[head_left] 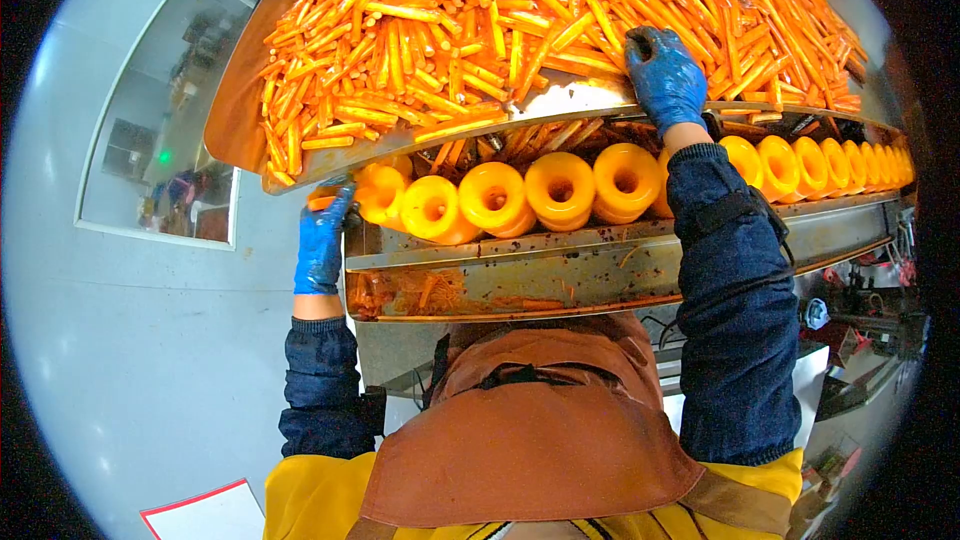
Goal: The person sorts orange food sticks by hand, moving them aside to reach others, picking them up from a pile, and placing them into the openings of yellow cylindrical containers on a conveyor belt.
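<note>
A big heap of orange sticks (440, 50), which look like peeled carrots, fills a sloping metal tray (580, 98). My left hand (320, 250), in a blue glove, is at the left end of a row of yellow-orange funnel cups (497, 198). Its fingers close around a short orange stick (321, 202), beside the leftmost cup. My right hand (665, 78), also gloved in blue, rests over the tray's front lip against the heap. Its fingers are curled in, and what they hold, if anything, is hidden.
Below the cups runs a metal trough (520, 275) with orange scraps in it. A pale wall with a window (165, 120) stands close on the left. Equipment (860, 310) sits at the right, and a white board with a red edge (210, 512) is at lower left.
</note>
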A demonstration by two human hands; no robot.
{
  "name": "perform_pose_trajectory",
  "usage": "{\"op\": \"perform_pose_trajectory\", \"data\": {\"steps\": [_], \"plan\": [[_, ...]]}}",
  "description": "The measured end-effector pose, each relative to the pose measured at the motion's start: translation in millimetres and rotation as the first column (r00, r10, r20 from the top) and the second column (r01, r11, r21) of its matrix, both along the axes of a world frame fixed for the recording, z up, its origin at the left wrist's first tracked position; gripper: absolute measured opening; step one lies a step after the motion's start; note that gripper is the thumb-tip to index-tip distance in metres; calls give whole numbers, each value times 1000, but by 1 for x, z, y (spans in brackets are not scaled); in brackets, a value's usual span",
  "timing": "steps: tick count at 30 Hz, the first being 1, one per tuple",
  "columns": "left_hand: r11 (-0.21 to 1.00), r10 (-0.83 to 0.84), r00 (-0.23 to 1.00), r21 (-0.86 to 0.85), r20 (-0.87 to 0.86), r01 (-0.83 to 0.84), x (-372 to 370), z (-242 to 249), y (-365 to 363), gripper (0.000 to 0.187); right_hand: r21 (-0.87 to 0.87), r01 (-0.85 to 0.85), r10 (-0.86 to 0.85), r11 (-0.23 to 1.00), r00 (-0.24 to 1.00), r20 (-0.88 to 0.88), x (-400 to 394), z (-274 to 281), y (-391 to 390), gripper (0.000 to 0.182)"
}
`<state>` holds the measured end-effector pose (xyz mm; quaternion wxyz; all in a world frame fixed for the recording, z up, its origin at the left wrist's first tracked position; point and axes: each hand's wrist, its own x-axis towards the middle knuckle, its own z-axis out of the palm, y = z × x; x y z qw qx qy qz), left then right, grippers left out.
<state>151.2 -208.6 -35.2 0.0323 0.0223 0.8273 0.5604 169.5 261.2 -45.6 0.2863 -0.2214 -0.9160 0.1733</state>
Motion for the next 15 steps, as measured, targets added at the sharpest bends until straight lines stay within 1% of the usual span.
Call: {"op": "perform_pose_trajectory", "data": {"steps": [1,2,3,4,5,6,8,9,10,11,12,14,15], "plan": [[999,9,994,30,106,-13,7,11,15,32,9,6,-6,1000,1000,-24,-1,-2,0,25],[999,8,994,31,106,-11,2,7,15,32,17,14,-13,1000,999,-48,-1,-3,0,24],[971,6,995,-236,-96,-28,-9,0,14,34,17,16,-15,1000,999,-48,-1,-2,1,24],[872,-50,958,-479,-282,-96,-14,9,26,36,12,10,-10,1000,999,-46,0,-1,0,24],[836,-204,806,-527,-555,-151,-14,15,40,37,9,5,-4,1000,999,-47,1,0,-1,23],[837,-204,807,-527,-554,-150,-16,24,54,37,10,6,-5,1000,999,-46,2,3,-3,23],[830,-421,787,-542,-451,133,-30,32,80,40,-26,15,-14,1000,999,38,4,8,-4,25],[831,-421,787,-540,-451,135,-39,30,93,40,-24,17,-16,1000,999,40,3,6,-3,25],[735,-595,667,-639,-449,225,-48,27,107,45,-19,11,-11,1000,1000,18,1,3,-2,25],[616,-744,519,-733,-421,290,-55,25,120,49,-14,8,-8,1000,1000,-3,0,1,0,25],[617,-745,516,-731,-422,292,-59,24,130,49,-12,11,-11,1000,1000,-3,1,2,0,25],[512,-784,522,-826,-337,236,-64,25,148,52,-11,9,-9,1000,1000,3,3,5,-3,25],[470,-790,546,-848,-280,244,-67,26,155,54,-12,11,-11,1000,1000,4,3,6,-3,25]]}}
